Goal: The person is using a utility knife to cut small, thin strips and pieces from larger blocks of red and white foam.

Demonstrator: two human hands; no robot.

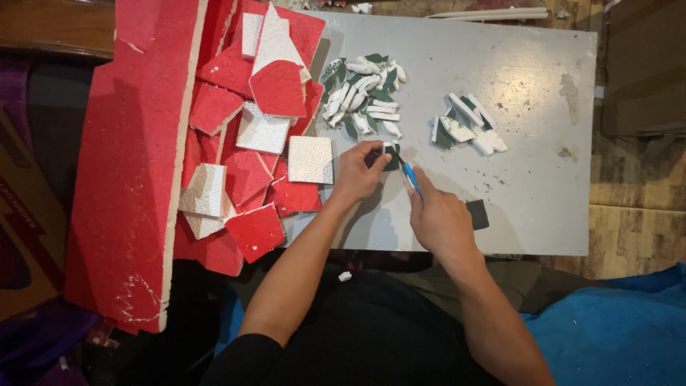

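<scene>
You look to be mid-cut: your left hand (359, 170) pinches a small green and white foam piece (391, 156) against the table (543, 179), near the middle of its near half, while your right hand (437, 218) is clenched round a blue-handled knife (409, 175) whose tip meets that piece. The piece sits between your left fingertips (379, 154), just beyond the blade. As a judgement, the next move calls for a steady slice with your left fingertips kept off the blade's path. Two heaps of cut pieces (364, 96) lie towards the far edge, and red foam slabs (243, 136) crowd the left edge.
</scene>
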